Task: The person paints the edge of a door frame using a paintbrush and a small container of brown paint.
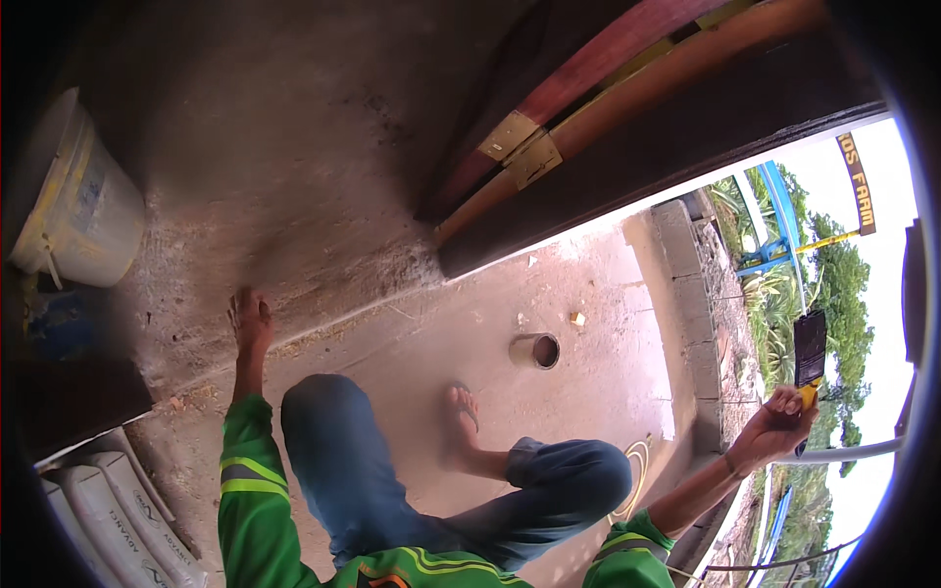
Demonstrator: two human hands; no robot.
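Observation:
At the right, my right hand point(779, 421) is closed around the yellow handle of a paintbrush point(810, 348). Its wide dark head points up, away from my fist. Over on the left, my left hand point(252, 318) is down by the rough edge of the raised floor, its foreshortened fingers bent and slightly apart, with no object visible in it. Whether it touches the surface I cannot tell. Between my arms and farther out, a small can point(522, 350) with a dark inside stands on the concrete floor point(431, 338).
A large dirty bucket point(103, 211) stands at the far left. Stacked grey bags point(118, 519) lie at lower left. A wooden door point(647, 127) with brass hinges point(522, 147) spans the upper right. Low block wall point(686, 284) and coiled yellowish hose point(637, 475) are on the right.

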